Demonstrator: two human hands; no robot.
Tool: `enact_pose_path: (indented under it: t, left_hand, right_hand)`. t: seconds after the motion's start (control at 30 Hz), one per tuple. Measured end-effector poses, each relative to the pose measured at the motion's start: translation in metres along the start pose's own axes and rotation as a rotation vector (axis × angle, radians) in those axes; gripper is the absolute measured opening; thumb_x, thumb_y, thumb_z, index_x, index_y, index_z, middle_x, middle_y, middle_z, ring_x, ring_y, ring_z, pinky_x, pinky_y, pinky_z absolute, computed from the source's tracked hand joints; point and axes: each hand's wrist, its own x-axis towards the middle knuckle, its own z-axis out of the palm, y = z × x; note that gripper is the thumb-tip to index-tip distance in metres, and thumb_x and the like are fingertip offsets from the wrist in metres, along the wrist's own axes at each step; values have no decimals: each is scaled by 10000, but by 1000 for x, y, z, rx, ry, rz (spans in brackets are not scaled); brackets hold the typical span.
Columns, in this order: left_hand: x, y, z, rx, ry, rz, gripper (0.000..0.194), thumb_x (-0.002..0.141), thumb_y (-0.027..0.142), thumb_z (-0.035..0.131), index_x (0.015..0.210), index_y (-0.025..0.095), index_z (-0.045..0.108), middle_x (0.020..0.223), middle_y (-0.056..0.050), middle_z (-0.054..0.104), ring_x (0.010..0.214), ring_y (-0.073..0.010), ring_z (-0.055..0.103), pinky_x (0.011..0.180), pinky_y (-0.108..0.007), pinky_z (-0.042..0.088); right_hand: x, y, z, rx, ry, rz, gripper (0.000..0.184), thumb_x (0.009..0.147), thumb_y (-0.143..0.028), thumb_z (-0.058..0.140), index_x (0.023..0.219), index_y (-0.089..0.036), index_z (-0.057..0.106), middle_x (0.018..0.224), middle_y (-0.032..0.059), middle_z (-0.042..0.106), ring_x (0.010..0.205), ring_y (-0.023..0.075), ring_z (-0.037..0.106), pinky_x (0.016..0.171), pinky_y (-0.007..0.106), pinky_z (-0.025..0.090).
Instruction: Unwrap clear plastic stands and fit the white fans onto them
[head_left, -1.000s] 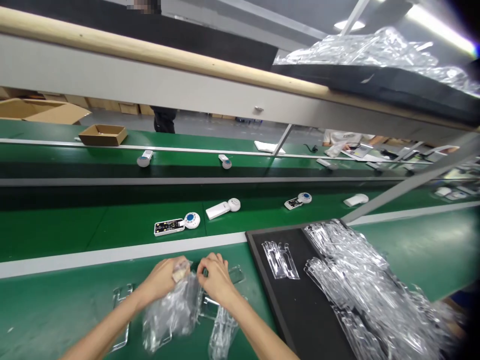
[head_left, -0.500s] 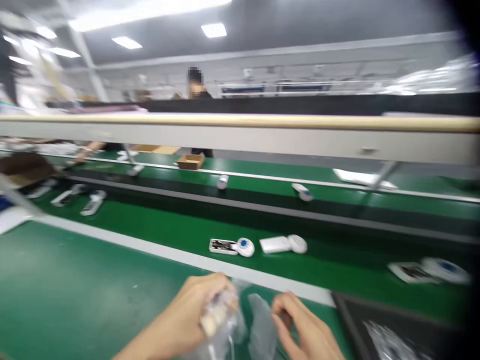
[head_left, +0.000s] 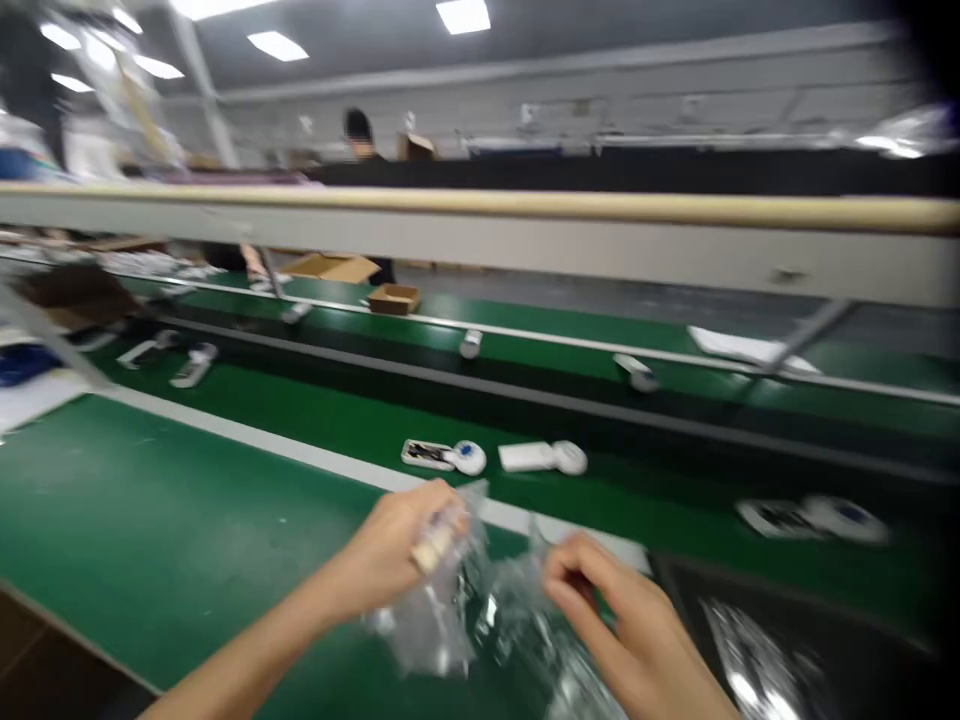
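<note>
My left hand (head_left: pixel 397 545) is closed around a clear plastic bag (head_left: pixel 435 610) and a small pale piece at its fingertips, low in the middle of the view. My right hand (head_left: pixel 622 620) is beside it, its fingers curled and pinching the crumpled clear plastic between the two hands. Both hands are over the green work surface (head_left: pixel 150 520). Just beyond them, on the dark green belt, lie a white handheld device with a blue dial (head_left: pixel 442 456) and a plain white one (head_left: pixel 541 457). The picture is blurred by motion.
A black tray (head_left: pixel 787 640) with clear plastic shells sits at the lower right. More white devices (head_left: pixel 814 518) ride the belts, near and far. A small cardboard box (head_left: pixel 394 298) stands on the far belt. A beige rail (head_left: pixel 525 210) crosses overhead. A person stands behind it.
The view has swung up and to the left, so the black tray slid to the right edge. My hands have drawn apart, pulling the clear plastic between them.
</note>
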Motion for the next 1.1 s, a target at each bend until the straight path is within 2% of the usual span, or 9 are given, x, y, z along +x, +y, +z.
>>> enact_pose_path:
  t: [0.13, 0.27, 0.33, 0.43, 0.5, 0.57, 0.7, 0.87, 1.1]
  left_hand:
    - [1, -9, 8, 45, -90, -14, 170, 888, 282, 393, 798, 204, 514, 898, -39, 570, 790, -157, 535, 707, -237, 417]
    - [10, -14, 35, 25, -180, -8, 147, 849, 323, 458, 821, 215, 554, 1165, -64, 559, 1091, -229, 506, 787, -226, 437]
    - [15, -12, 55, -12, -216, -28, 142, 841, 326, 464, 830, 217, 554, 1164, -51, 574, 1010, -209, 550, 774, -223, 440]
    - [21, -10, 78, -30, -256, -128, 108, 824, 308, 463, 821, 224, 530, 869, 5, 630, 700, -146, 550, 630, -212, 415]
    - [23, -11, 87, -52, -269, -176, 118, 817, 327, 456, 797, 226, 514, 725, 29, 590, 619, -139, 500, 571, -215, 376]
    - [23, -14, 92, -98, -209, -216, 182, 821, 394, 447, 800, 227, 514, 715, 26, 578, 626, -146, 489, 568, -223, 361]
    - [21, -20, 95, -173, -64, -291, 286, 795, 508, 466, 798, 227, 520, 728, 19, 571, 651, -154, 492, 565, -227, 343]
    - [15, -19, 95, -205, -58, -307, 319, 789, 527, 482, 790, 213, 536, 732, 1, 561, 666, -161, 495, 559, -233, 345]
    - [-2, -6, 94, -204, -156, -249, 317, 815, 517, 475, 763, 213, 549, 670, 7, 547, 598, -141, 450, 552, -230, 376]
  right_hand:
    - [0, -14, -6, 57, -17, 111, 142, 850, -178, 468, 719, -224, 495, 727, -34, 535, 681, 125, 502, 628, 245, 384]
    - [-3, -10, 8, 315, 18, 150, 108, 819, -135, 474, 768, -215, 526, 693, -60, 545, 602, 87, 486, 562, 205, 370]
    - [-7, -2, 14, 489, 44, 193, 81, 793, -142, 486, 763, -208, 523, 653, -59, 538, 560, 83, 490, 529, 198, 384]
    - [-22, 23, 14, 725, 95, 285, 38, 797, -220, 502, 774, -193, 515, 667, -26, 575, 594, 119, 577, 550, 230, 463]
    - [-43, 51, 14, 552, 170, 437, 93, 835, -248, 461, 868, -192, 528, 782, 8, 619, 664, 139, 623, 583, 247, 486]
    - [-70, 83, 19, 139, 244, 648, 158, 845, -209, 450, 983, -209, 527, 894, 22, 626, 733, 145, 634, 632, 256, 476]
    - [-116, 134, 47, -144, 235, 839, 165, 710, -88, 585, 840, -185, 556, 879, 55, 607, 780, 209, 625, 675, 299, 436]
    - [-129, 124, 53, -177, 223, 746, 178, 802, -70, 460, 692, -207, 487, 740, 0, 554, 672, 148, 571, 643, 250, 411]
    - [-123, 49, -4, -237, 233, 320, 148, 837, -95, 409, 795, -228, 461, 867, 7, 545, 783, 142, 557, 708, 252, 444]
